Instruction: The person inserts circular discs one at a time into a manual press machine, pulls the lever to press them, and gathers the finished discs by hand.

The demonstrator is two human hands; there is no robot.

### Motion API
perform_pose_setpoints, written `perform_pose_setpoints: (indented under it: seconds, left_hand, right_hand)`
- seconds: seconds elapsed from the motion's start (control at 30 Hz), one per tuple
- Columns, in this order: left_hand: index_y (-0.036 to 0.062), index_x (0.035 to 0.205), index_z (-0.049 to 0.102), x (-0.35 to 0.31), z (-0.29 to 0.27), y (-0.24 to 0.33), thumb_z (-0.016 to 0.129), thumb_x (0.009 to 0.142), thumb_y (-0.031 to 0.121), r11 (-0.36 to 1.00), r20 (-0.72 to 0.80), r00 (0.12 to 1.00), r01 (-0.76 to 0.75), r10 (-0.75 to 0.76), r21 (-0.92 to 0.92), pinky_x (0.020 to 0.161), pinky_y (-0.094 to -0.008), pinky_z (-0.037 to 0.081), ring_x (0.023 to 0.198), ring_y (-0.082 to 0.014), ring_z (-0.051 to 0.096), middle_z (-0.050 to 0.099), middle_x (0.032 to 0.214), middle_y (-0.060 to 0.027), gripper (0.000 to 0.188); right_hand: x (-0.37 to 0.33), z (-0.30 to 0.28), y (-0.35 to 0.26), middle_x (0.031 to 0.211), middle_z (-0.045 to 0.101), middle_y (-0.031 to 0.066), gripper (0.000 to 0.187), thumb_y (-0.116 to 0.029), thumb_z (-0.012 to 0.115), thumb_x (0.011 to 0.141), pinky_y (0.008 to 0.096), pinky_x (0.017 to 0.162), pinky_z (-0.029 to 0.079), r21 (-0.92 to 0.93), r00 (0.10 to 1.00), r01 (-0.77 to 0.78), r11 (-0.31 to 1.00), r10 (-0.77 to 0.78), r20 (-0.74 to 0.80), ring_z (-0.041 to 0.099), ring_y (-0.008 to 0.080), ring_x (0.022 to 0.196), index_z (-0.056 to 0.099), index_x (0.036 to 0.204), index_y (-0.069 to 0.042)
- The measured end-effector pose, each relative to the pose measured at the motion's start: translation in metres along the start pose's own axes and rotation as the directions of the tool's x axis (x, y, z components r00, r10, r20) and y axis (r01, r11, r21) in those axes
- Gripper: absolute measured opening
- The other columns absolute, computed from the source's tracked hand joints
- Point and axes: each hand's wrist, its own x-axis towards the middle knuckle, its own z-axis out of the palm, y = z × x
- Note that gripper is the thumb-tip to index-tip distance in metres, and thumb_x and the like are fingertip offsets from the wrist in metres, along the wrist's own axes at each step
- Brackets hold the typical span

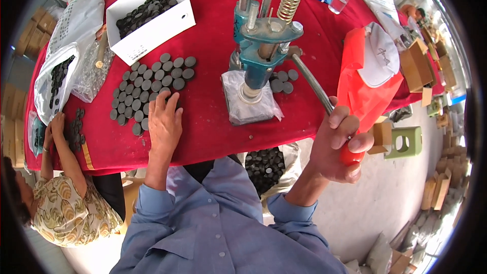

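My right hand (pixel 337 144) is wrapped round the red knob (pixel 352 154) at the end of a steel lever (pixel 313 84). The lever runs up to a teal hand press (pixel 263 53), whose ram comes down over a plastic-wrapped base plate (pixel 247 114). My left hand (pixel 165 127) lies over the near right edge of a spread of round black discs (pixel 137 94), fingers apart and fingertips among them. Whether a disc sits under those fingertips is hidden. Several more discs (pixel 284 81) lie right of the press, behind its base.
A white box (pixel 187 12) of black pieces stands behind the discs. At left a person (pixel 71 198) reaches toward a white bag (pixel 40 86). An orange-red bag (pixel 350 66) with a white cap (pixel 380 53) lies right. Below the table edge sits a sack of discs (pixel 265 170).
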Motion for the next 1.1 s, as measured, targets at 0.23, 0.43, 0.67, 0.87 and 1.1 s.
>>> perform_pose_setpoints:
  seconds: [0.23, 0.43, 0.67, 0.87, 1.1]
  left_hand:
    - [0.0059, 0.123, 0.069, -0.006, 0.005, 0.003, 0.079, 0.080, 0.005, 0.988, 0.006, 1.000, 0.010, -0.009, -0.155, 0.085, -0.0433, 0.054, 0.098, -0.0341, 0.064, 0.066, 0.112, -0.0143, 0.044]
    - [0.0028, 0.127, 0.064, 0.023, 0.016, 0.077, 0.085, 0.076, 0.008, 0.873, -0.018, 0.999, -0.052, 0.050, -0.486, 0.074, -0.0423, 0.057, 0.088, -0.0329, 0.069, 0.071, 0.104, -0.0154, 0.056]
    - [0.0002, 0.133, 0.055, 0.050, 0.040, 0.115, 0.084, 0.077, 0.009, 0.804, 0.035, 0.993, -0.070, 0.112, -0.590, 0.071, -0.0441, 0.057, 0.083, -0.0345, 0.069, 0.069, 0.100, -0.0183, 0.064]
    - [-0.0001, 0.132, 0.053, 0.050, 0.050, 0.116, 0.086, 0.076, 0.013, 0.804, 0.046, 0.997, -0.019, 0.057, -0.594, 0.076, -0.0454, 0.057, 0.091, -0.0375, 0.067, 0.067, 0.106, -0.0201, 0.066]
    - [0.0049, 0.112, 0.071, 0.014, -0.011, 0.058, 0.085, 0.078, 0.012, 0.951, -0.106, 0.990, -0.117, 0.090, -0.285, 0.088, -0.0428, 0.054, 0.105, -0.0330, 0.064, 0.068, 0.115, -0.0130, 0.037]
  right_hand:
    - [0.052, 0.003, -0.012, 0.083, 0.053, 0.0029, 0.037, -0.048, 0.063, 0.095, 0.0559, 0.113, 0.035, -0.030, 0.984, -0.031, 0.999, 0.036, 0.176, 0.050, 0.0248, 0.087, 0.060, 0.110, -0.014]
    - [0.130, 0.019, 0.007, 0.077, 0.053, 0.0075, 0.042, -0.039, 0.057, 0.096, 0.0477, 0.088, 0.044, 0.076, 0.984, -0.120, 0.990, 0.108, 0.144, 0.054, 0.0256, 0.078, 0.061, 0.117, -0.003]
    - [0.167, 0.017, 0.022, 0.082, 0.047, 0.0044, 0.048, -0.042, 0.047, 0.103, 0.0441, 0.088, 0.038, 0.114, 0.939, -0.207, 0.972, 0.165, 0.301, 0.048, 0.0237, 0.084, 0.063, 0.118, 0.001]
    - [0.133, 0.022, 0.014, 0.078, 0.052, 0.0074, 0.045, -0.039, 0.052, 0.098, 0.0462, 0.086, 0.044, 0.170, 0.979, -0.118, 0.978, 0.085, 0.188, 0.053, 0.0255, 0.077, 0.060, 0.118, 0.000]
    - [0.024, 0.004, -0.008, 0.080, 0.050, 0.0011, 0.035, -0.049, 0.063, 0.094, 0.0586, 0.113, 0.034, -0.006, 0.992, -0.051, 0.999, 0.052, 0.114, 0.050, 0.0245, 0.083, 0.063, 0.107, -0.017]
